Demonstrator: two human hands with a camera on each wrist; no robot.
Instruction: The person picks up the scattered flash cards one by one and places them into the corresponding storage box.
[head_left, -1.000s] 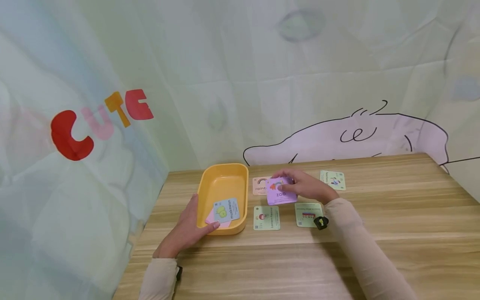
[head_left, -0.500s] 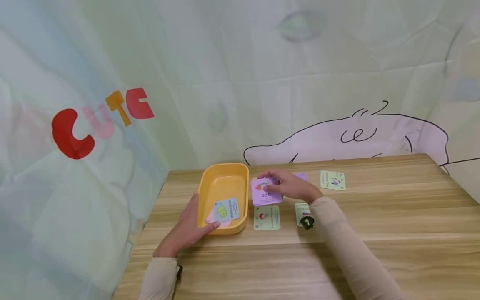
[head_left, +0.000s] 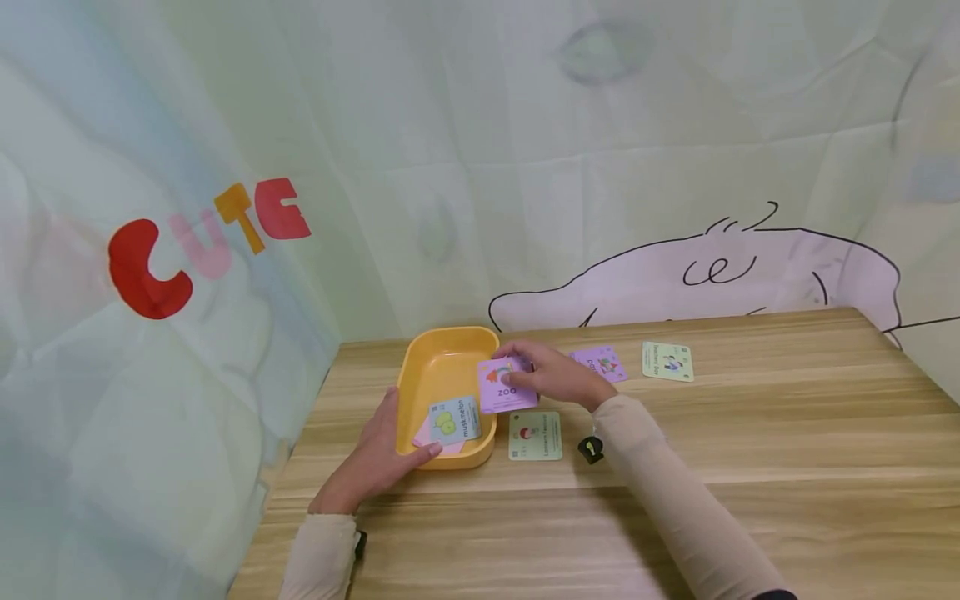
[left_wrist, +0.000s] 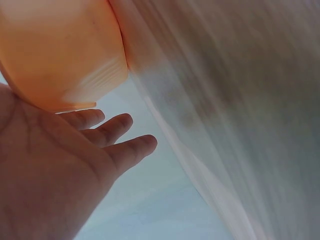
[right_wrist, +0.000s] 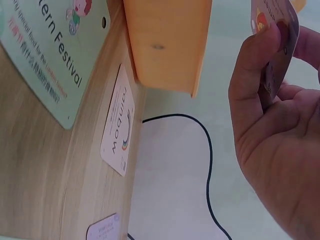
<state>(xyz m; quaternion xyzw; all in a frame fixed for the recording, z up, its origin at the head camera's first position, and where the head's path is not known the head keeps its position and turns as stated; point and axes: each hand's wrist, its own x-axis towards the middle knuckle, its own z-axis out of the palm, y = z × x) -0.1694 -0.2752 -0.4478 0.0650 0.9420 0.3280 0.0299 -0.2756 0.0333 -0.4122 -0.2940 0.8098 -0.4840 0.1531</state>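
Observation:
My right hand point(head_left: 551, 372) pinches a purple "zoo" card point(head_left: 501, 400) between thumb and fingers, above the right rim of the yellow tray point(head_left: 450, 340). In the right wrist view, the held card point(right_wrist: 272, 75) is edge-on and partly covered by the thumb. At the tray's near left corner is my left hand point(head_left: 375, 454), its thumb over the rim and its fingers along the outer wall. Three of those fingers point(left_wrist: 132, 150) extend past the tray's underside in the left wrist view. A blue-grey "muskmelon" card point(head_left: 456, 419) lies in the tray over a pink card point(head_left: 423, 433).
To the tray's right lie a green "Lantern Festival" card point(head_left: 535, 436), another purple card point(head_left: 600, 364) and a green "Teachers' Day" card point(head_left: 667, 361). A "rainbow" card point(right_wrist: 120, 125) shows in the right wrist view. A printed curtain point(head_left: 600, 208) hangs behind the wooden table point(head_left: 810, 425).
My right hand has carried the zoo card left to the tray's rim. Another purple card has come into view behind it, while my forearm now hides a green card. My left hand stays put.

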